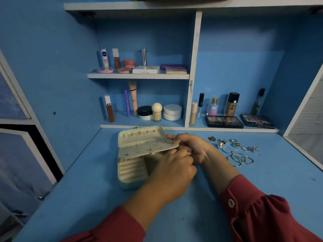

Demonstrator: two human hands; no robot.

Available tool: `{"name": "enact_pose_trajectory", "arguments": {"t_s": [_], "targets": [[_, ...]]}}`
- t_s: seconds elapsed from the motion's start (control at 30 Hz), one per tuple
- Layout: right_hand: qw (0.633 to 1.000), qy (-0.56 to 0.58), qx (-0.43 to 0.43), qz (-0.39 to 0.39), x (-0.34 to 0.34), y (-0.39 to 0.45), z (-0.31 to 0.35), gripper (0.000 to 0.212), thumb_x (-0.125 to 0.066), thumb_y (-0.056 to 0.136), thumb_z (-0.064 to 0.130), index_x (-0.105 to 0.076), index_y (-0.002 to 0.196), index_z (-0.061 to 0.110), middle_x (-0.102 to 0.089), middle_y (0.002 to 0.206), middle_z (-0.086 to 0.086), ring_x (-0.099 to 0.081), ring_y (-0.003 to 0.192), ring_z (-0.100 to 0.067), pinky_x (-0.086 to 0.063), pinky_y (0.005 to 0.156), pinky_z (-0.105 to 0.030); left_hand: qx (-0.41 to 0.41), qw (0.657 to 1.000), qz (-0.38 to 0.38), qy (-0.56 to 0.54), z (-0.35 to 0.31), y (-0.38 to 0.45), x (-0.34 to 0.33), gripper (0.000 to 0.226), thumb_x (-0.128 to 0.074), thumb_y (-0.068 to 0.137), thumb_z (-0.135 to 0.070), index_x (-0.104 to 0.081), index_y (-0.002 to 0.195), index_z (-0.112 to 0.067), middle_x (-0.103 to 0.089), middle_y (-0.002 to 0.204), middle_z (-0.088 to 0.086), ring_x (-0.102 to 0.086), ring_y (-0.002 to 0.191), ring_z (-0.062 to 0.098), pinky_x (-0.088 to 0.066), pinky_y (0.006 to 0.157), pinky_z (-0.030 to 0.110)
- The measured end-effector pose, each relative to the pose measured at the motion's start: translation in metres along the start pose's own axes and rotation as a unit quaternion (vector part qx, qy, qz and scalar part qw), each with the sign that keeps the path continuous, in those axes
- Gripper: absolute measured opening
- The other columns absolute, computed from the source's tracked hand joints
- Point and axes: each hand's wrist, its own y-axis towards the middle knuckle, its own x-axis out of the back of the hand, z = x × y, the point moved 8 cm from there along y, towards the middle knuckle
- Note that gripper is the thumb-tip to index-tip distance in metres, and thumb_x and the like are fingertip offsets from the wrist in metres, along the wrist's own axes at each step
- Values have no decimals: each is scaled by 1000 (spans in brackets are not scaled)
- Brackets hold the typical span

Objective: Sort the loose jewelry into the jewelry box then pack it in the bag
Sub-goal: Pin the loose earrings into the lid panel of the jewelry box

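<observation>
A small mint jewelry box [130, 179] lies open on the blue desk, its cream lid propped at the back. A cream earring panel [148, 150] studded with several earring posts is lifted at a slant above the ring rolls. My right hand [192, 147] pinches the panel's right edge, thumb on top. My left hand [173, 170] is curled just under that edge, fingertips pressed together against the panel; what they hold is hidden. Loose silver rings and hoops [239, 154] lie on the desk to the right of my hands. No bag is in view.
Shelves behind the desk hold cosmetics: bottles, jars, tubes and two dark eyeshadow palettes [223, 121]. A white ledge [174, 128] runs along the back of the desk. Cabinet walls close in on the left and right.
</observation>
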Motion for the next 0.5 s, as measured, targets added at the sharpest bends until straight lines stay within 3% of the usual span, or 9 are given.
{"name": "enact_pose_trajectory", "arguments": {"t_s": [0.07, 0.13, 0.3, 0.5], "targets": [[999, 21, -16, 44, -6, -3, -1, 63, -88, 37, 10, -64, 95, 11, -19, 71, -3, -14, 42, -7, -14, 40, -15, 22, 999, 38, 15, 1, 1, -9, 22, -85, 45, -24, -70, 60, -24, -60, 67, -6, -56, 83, 17, -48, 72, 25], [998, 34, -16, 56, -8, -7, -2, 63, -88, 35, 7, -64, 94, 9, -22, 72, -5, -22, 30, -4, -21, 30, -13, 36, 998, 52, 20, 2, 0, -10, 23, -86, 44, -23, -69, 59, -23, -59, 66, -5, -57, 80, 17, -49, 71, 25], [1000, 20, -12, -3, -7, -12, 0, 37, -62, 64, 4, -61, 100, 7, -28, 62, 2, -22, 28, -4, -19, 30, -12, 40, 995, 82, 34, 0, 2, -11, 23, -85, 40, -21, -68, 56, -24, -58, 63, -5, -58, 73, 17, -49, 68, 26], [1000, 5, -7, -28, -7, -16, 2, 32, -56, 69, 3, -60, 101, 6, -34, 60, 2, -23, 28, -4, -18, 32, -12, 44, 996, 72, 31, 1, 3, -14, 21, -83, 46, -17, -68, 61, -20, -60, 66, -2, -60, 75, 19, -51, 70, 28]]}}
